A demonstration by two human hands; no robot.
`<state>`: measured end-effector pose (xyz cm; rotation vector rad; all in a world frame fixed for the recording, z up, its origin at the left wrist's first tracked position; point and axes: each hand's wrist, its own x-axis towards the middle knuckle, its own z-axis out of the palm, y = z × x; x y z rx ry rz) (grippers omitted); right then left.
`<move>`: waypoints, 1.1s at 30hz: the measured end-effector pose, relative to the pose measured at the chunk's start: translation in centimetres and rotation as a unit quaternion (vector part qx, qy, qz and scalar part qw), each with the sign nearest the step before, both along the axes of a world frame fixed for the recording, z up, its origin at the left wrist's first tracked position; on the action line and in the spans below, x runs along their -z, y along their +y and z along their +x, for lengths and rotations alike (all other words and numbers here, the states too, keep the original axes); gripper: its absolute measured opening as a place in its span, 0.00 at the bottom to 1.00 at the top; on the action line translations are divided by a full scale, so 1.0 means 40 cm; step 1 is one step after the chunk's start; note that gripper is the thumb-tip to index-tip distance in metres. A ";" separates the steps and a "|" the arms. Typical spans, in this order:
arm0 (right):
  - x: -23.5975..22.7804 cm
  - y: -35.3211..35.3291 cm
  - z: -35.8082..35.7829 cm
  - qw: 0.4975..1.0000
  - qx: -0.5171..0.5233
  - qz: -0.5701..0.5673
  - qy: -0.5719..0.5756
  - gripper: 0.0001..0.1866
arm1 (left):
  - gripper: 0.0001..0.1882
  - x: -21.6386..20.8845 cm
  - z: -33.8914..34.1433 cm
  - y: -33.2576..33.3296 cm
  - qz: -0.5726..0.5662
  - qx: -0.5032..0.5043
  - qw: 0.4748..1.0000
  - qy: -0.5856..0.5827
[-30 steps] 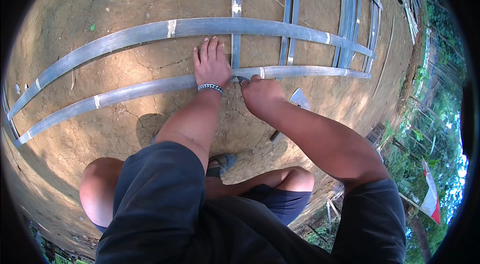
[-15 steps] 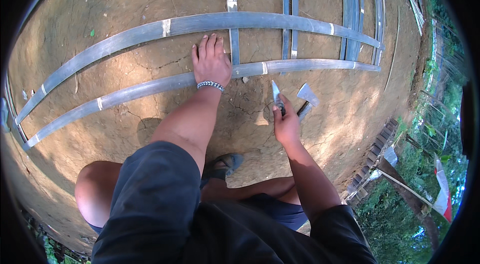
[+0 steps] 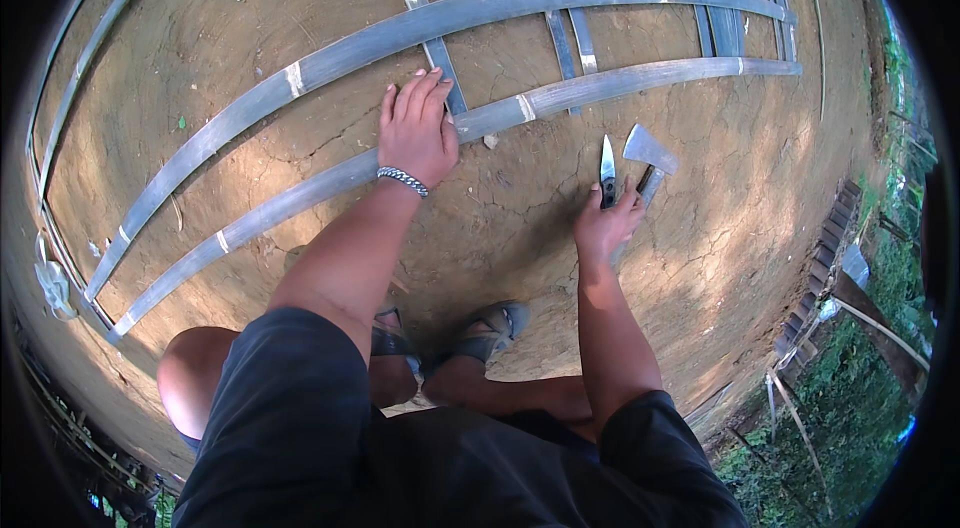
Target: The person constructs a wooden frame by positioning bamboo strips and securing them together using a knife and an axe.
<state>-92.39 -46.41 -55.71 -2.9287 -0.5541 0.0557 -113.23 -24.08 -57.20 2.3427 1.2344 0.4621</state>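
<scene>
My left hand [image 3: 415, 133] lies across the nearer of two long grey bamboo strips [image 3: 590, 85], fingers stretched toward the farther strip [image 3: 460, 13]. A braided bracelet [image 3: 403, 180] circles that wrist. Closed on the dark handle of a knife is my right hand [image 3: 608, 220], its short pointed blade [image 3: 607, 158] aimed away from me. Right beside it rests a hatchet [image 3: 648, 150]. The hatchet's handle passes behind my right fingers, and I cannot tell whether they touch it.
Crosswise bamboo strips [image 3: 555, 38] lie under the long ones, with several more [image 3: 712, 18] at the far right. More strips [image 3: 75, 78] curve along the left. Cracked bare earth spreads around my sandalled feet [image 3: 490, 328]. A row of dark blocks [image 3: 825, 248] edges the greenery at right.
The view has tilted, so the strips slant more. My right hand and the knife have turned, the blade now pointing straighter away. My left hand stays on the near strip.
</scene>
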 end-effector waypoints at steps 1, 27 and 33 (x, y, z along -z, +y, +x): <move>-0.012 0.005 0.002 1.000 0.019 -0.001 -0.016 0.34 | 0.26 0.006 -0.006 0.001 0.008 -0.001 1.000 -0.004; -0.014 0.154 -0.129 0.909 -0.395 0.001 0.137 0.04 | 0.20 0.017 -0.030 0.018 -0.021 0.160 0.975 -0.153; -0.003 0.175 -0.130 0.901 -0.381 0.055 0.202 0.04 | 0.18 0.019 -0.033 0.021 -0.025 0.159 0.975 -0.152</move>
